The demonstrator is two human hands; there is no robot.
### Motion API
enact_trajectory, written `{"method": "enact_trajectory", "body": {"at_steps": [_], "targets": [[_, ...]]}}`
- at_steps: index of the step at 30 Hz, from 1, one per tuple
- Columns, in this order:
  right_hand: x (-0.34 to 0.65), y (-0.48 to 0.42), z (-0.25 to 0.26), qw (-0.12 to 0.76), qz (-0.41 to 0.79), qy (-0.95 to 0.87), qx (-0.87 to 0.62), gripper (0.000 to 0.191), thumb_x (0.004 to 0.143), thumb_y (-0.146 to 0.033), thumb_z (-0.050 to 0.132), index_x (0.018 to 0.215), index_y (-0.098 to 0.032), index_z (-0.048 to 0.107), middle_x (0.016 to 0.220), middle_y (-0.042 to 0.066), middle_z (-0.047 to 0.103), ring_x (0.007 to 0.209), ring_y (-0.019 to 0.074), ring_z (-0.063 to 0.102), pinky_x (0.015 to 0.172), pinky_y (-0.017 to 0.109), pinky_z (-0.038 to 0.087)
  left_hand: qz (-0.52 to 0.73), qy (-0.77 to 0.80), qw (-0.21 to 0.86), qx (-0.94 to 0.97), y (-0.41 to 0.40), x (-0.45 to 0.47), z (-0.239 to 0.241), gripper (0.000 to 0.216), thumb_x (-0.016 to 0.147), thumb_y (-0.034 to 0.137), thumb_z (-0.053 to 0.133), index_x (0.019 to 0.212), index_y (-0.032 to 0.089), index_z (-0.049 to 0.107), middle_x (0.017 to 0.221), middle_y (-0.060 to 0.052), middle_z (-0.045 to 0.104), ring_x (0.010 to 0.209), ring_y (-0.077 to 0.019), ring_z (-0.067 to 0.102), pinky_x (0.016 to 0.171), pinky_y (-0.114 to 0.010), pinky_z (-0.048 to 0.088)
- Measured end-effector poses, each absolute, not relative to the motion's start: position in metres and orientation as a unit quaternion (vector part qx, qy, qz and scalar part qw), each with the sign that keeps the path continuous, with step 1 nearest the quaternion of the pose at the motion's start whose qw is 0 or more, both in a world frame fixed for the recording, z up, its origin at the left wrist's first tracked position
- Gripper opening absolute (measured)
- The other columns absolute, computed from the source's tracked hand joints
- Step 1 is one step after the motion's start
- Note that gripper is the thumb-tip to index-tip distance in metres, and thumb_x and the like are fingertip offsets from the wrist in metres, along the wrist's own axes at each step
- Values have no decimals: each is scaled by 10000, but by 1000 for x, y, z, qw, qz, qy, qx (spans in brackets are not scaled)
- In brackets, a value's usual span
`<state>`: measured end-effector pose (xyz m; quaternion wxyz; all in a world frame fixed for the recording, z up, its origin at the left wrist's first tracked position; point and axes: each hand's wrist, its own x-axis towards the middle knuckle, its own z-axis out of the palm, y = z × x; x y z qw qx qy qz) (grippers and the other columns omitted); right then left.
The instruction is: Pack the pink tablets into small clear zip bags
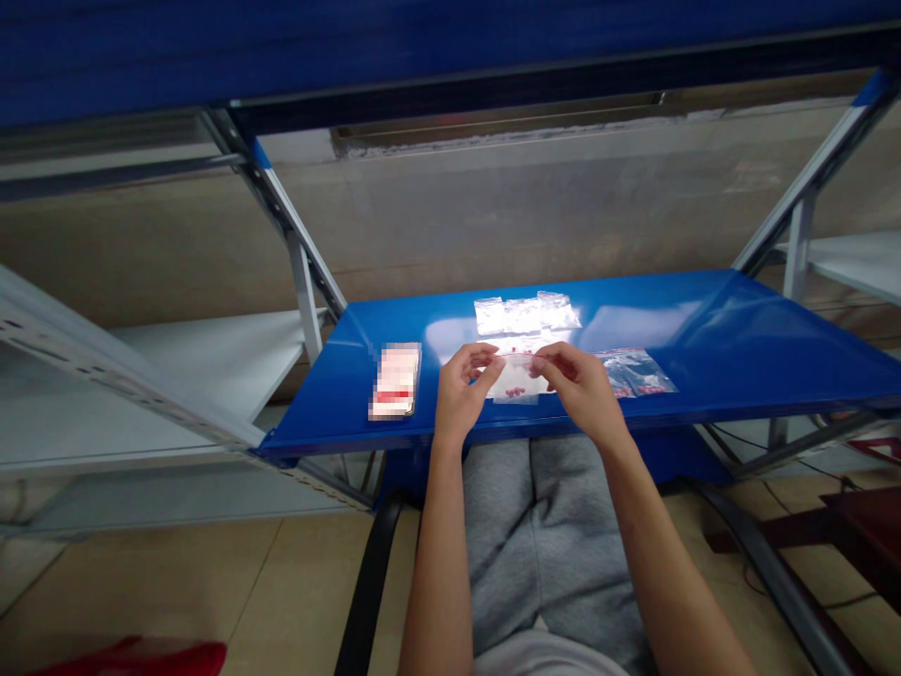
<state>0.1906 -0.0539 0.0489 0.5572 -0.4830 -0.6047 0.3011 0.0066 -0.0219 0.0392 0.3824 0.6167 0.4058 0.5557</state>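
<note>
Between my two hands is a small clear zip bag (517, 376) with a red seal line along its top and several small red beads near its bottom. My left hand (465, 380) pinches the bag's upper left corner. At the upper right corner, my right hand (573, 380) is closed on the same seal edge. Beneath it a white sheet (556, 383) lies on the blue shelf, with a few red pieces showing just past the seal. To the right of my right hand lie clear bags (644, 374) with red beads inside.
Several clear bags (525, 314) lie at the back of the blue shelf (739, 347). A blurred-out flat object (395, 380) rests on the left. Metal posts (302, 253) stand at both sides, and another blue shelf (450, 56) hangs overhead. Chair arms (373, 582) flank my legs.
</note>
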Motion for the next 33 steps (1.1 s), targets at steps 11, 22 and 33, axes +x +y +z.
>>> {"method": "enact_trajectory", "body": {"at_steps": [11,22,33], "targets": [[190,-55,47,544,225,-621,-517,226,922,-405,617,830,-209,680,801,42,728,774,206,653,680,302,471,530,412,354,651,-22,7,38,203,899,385,698,887,186,733,929,-38,766,896,-189,702,800,-285,525],[190,-52,41,554,329,-602,-471,312,887,-492,703,995,-200,686,882,58,737,849,219,692,710,309,513,556,393,360,638,-19,9,36,194,877,366,733,850,174,744,869,-30,758,837,-174,680,781,-275,507],[193,-56,46,547,316,-618,-469,281,909,-459,694,804,-198,696,752,27,712,717,186,638,682,301,459,545,393,383,634,-21,8,36,218,835,400,775,866,184,791,889,-47,792,861,-205,709,799,-308,528]]}}
